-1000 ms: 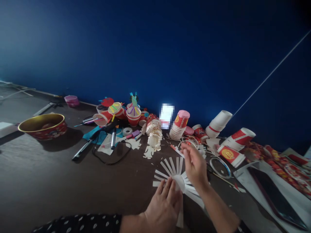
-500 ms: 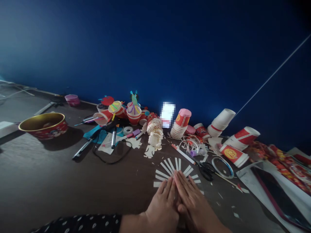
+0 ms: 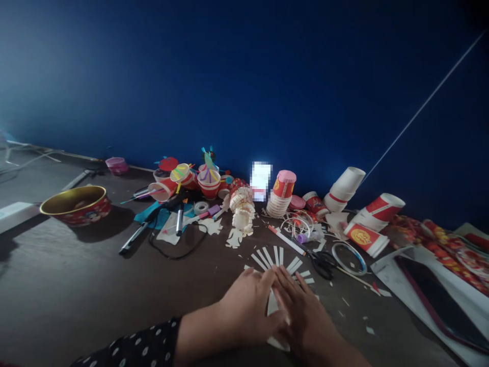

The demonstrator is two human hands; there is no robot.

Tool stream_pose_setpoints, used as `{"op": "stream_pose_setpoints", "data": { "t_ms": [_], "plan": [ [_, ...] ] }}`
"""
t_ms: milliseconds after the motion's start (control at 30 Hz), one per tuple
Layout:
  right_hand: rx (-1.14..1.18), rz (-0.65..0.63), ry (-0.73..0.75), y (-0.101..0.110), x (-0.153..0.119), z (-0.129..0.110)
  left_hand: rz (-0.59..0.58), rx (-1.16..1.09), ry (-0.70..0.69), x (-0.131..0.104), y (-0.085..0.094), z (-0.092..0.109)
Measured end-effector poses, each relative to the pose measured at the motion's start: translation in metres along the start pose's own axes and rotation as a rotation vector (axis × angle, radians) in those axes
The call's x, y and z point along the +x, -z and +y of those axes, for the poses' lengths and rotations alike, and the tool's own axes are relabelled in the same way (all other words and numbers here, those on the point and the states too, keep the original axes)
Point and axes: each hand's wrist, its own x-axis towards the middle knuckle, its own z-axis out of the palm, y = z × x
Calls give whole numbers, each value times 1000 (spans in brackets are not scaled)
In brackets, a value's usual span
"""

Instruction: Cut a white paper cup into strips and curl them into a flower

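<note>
A white paper cup cut into strips lies on the dark table, its strips fanned out flat. My right hand lies over its right part, fingers stretched together and pressing down. From the left, my left hand rests across the left strips with its fingers a little bent and its thumb apart. The fingertips of both hands nearly meet over the middle. They hide much of the white paper, and neither hand grips anything that I can see.
Black scissors, a tape roll and a white pen lie just beyond. Stacked paper cups stand along the blue wall. A phone lies at right, a red and gold bowl at left.
My left hand has turned and shifted left, bending its fingers over the left strips and uncovering more white paper between the hands. My right hand stays nearly in place.
</note>
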Motion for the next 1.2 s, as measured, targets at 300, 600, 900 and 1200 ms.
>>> {"op": "stream_pose_setpoints", "data": {
  "t_ms": [300,600,900,1200],
  "plan": [
    [114,-176,-179,7,12,-6,-125,-27,-369,22,0,0],
    [160,-151,-204,-4,5,0,-143,-133,-394,21,-1,-3],
    [381,-76,-140,8,7,1,-264,-309,-323,32,-9,-20],
    [1535,551,-577,6,1,13,51,-557,-11,57,3,-19]
  ]
}}
